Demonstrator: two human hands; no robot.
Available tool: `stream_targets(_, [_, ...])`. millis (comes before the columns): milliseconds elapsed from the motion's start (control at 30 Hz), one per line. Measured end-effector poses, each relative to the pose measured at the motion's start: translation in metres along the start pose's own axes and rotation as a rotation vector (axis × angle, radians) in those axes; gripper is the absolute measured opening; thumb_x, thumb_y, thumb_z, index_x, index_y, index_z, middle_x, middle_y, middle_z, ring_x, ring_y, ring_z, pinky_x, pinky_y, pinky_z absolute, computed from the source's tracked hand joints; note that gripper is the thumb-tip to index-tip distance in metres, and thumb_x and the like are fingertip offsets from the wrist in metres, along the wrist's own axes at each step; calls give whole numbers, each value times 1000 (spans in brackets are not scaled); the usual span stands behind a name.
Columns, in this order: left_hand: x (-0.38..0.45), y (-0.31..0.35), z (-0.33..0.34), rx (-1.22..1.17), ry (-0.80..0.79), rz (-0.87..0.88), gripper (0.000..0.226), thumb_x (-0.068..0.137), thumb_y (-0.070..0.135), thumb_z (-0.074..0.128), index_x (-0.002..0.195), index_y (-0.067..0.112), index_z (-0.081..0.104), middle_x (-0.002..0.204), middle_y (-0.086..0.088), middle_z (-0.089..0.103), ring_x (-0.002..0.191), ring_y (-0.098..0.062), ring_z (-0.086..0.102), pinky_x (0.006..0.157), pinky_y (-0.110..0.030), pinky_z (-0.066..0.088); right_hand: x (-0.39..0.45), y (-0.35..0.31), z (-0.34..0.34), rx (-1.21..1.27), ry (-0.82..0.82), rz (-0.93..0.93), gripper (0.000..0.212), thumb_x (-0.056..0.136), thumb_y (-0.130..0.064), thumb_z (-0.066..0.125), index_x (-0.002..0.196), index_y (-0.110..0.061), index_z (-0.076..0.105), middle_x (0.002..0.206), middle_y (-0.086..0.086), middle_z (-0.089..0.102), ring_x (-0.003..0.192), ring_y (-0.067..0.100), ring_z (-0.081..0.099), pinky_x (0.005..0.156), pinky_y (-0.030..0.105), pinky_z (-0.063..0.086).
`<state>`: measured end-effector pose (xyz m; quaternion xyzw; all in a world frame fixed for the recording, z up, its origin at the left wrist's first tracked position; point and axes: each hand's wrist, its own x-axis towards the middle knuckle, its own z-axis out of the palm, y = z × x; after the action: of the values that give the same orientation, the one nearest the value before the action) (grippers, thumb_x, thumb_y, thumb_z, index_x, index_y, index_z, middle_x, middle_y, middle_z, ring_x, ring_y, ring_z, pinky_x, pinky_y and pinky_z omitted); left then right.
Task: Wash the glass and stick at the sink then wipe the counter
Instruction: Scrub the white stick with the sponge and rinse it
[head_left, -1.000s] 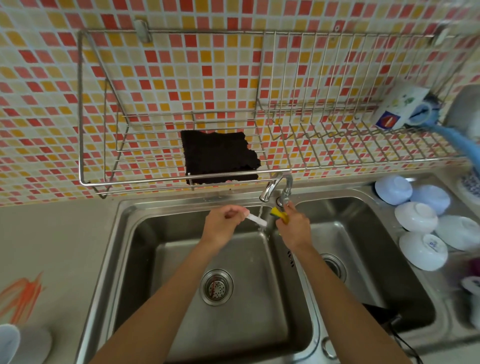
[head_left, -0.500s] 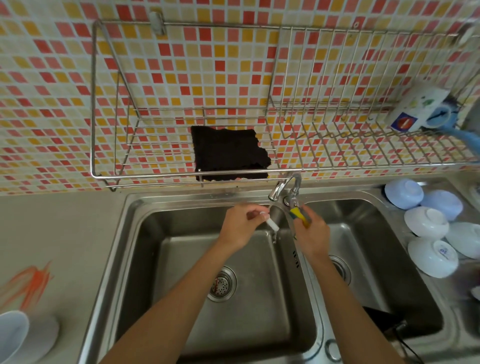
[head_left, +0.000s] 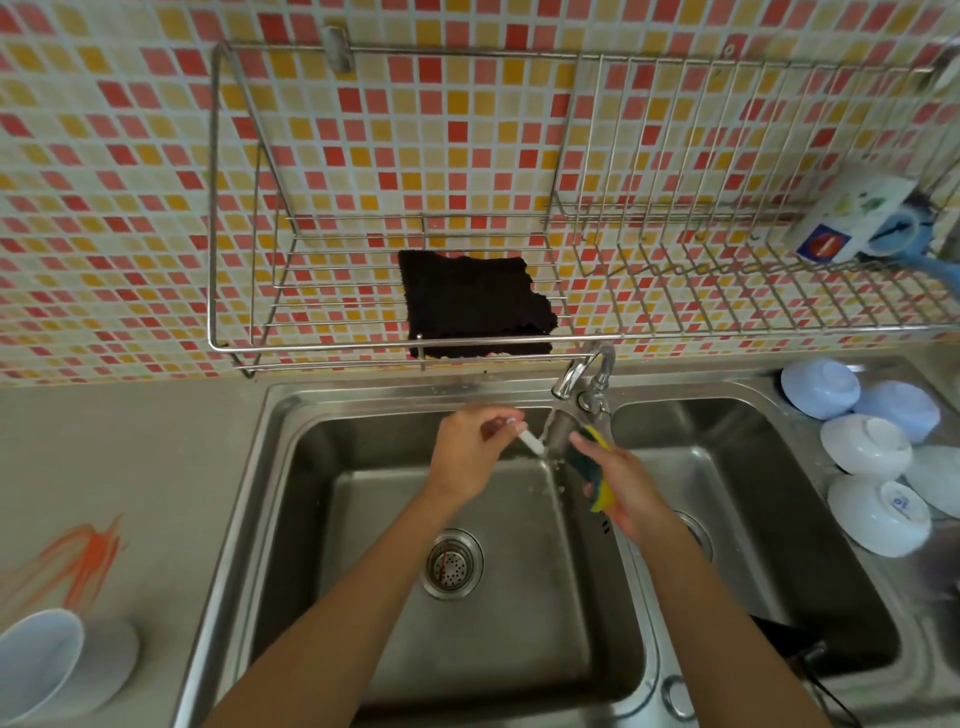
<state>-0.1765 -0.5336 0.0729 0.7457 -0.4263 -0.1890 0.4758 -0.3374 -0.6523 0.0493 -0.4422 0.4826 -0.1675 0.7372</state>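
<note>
Rinsing stick (head_left: 530, 441) | left hand (head_left: 470, 457) pinches its top, long axis slanting down-right into the tap stream | right hand (head_left: 626, 488) closed round sponge (head_left: 592, 467) just beside the tip | glass not visible, I think

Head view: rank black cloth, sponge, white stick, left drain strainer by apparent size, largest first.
1. black cloth on the wall rack
2. left drain strainer
3. sponge, partly hidden in the right hand, so its place against the strainer is unsure
4. white stick, mostly hidden by the left hand
</note>
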Motion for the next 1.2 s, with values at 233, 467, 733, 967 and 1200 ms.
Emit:
stream_targets(233, [-40,-59,-56,160,139,-178,15,85,23,71,99,19,75,88,-1,71,76,-10,63,72,-14,45,11,-1,32,-291,-176,-132,19,92,-3,57,111,-9,58,95,17,67,76,25,66,55,25,50])
stream_targets(467, [-61,-73,-68,136,207,-245,13,84,22,72,96,19,76,83,2,70,73,1,60,65,-3,41,23,9,43,-694,-117,-318,23,100,-13,41,91,-14,62,69,-1,55,65,12,50,67,29,41])
stream_targets(733, [-61,-76,-67,132,217,-246,12,84,22,72,95,19,76,82,2,69,70,-1,60,65,-5,41,18,8,38,-776,-68,-366,22,99,-33,45,88,-19,58,71,-2,57,65,15,54,64,32,44])
stream_targets(967, [-61,-77,-68,128,214,-242,13,84,22,72,96,19,76,83,3,69,72,-2,61,64,-3,41,19,9,42,-909,-26,-431,30,100,-37,40,81,-21,57,71,2,62,62,16,57,63,32,43])
stream_targets(1200, [-61,-72,-72,109,213,-209,16,86,21,70,100,16,74,87,0,68,77,-7,62,67,-10,44,23,11,48,-770,-13,-432,28,99,-38,41,88,-16,56,78,0,60,67,15,56,63,35,46])
